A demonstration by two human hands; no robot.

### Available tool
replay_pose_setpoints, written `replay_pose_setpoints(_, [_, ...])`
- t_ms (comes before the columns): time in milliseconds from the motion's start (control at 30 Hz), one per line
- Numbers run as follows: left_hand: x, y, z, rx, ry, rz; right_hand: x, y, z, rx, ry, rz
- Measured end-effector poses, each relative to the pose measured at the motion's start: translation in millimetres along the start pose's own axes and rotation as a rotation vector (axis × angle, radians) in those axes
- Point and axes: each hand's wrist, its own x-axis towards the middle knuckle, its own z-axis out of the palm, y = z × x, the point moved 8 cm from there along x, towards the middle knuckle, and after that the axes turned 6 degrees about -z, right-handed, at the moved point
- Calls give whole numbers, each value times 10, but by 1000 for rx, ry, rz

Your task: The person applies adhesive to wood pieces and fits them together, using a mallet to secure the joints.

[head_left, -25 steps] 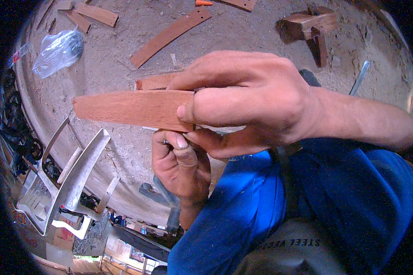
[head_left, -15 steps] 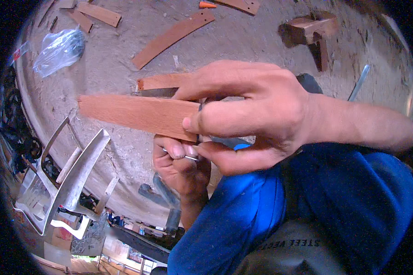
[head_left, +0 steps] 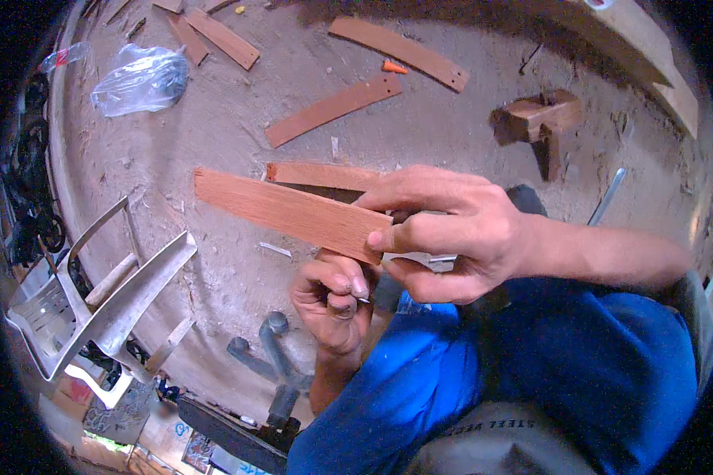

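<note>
My right hand [head_left: 459, 237] is closed on the near end of a flat reddish-brown wooden slat [head_left: 285, 212]. The slat points to the left, held off the ground. Just below that end, my left hand [head_left: 333, 297] has its fingers curled and pinches a thin metal pin [head_left: 363, 300]; most of the pin is hidden. Behind the held slat shows a second wooden slat [head_left: 321, 174] with a dark hole near its end, its other end covered by my right hand.
Drilled slats [head_left: 400, 51] lie on the dusty ground beside a small orange cone-shaped piece [head_left: 394, 67]. A clear plastic bag [head_left: 142, 79] is at far left. White plastic chair [head_left: 123, 305] lies tipped at left. At right are a wooden block piece [head_left: 539, 115] and metal rod [head_left: 608, 196].
The view has shifted, so the ground objects sit lower in the picture. My right fingers have drawn away from the pin in my left hand. The slat remains in my right hand.
</note>
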Motion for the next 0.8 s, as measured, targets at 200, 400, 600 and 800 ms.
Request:
replay_pose_setpoints(200, [19,23,-7,-23,-22,56,34,-34,28,-1,-31,-17])
replay_pose_setpoints(400, [42,-1,1,-66,-48,87,18,-37,32,-21,-64,-17])
replay_pose_setpoints(600, [15,-32,-41,-109,-47,42,1,-61,49,-11,-87,-32])
replay_pose_setpoints(800, [0,-41,-44,-131,-47,16,2,-84,44,-27,-96,-32])
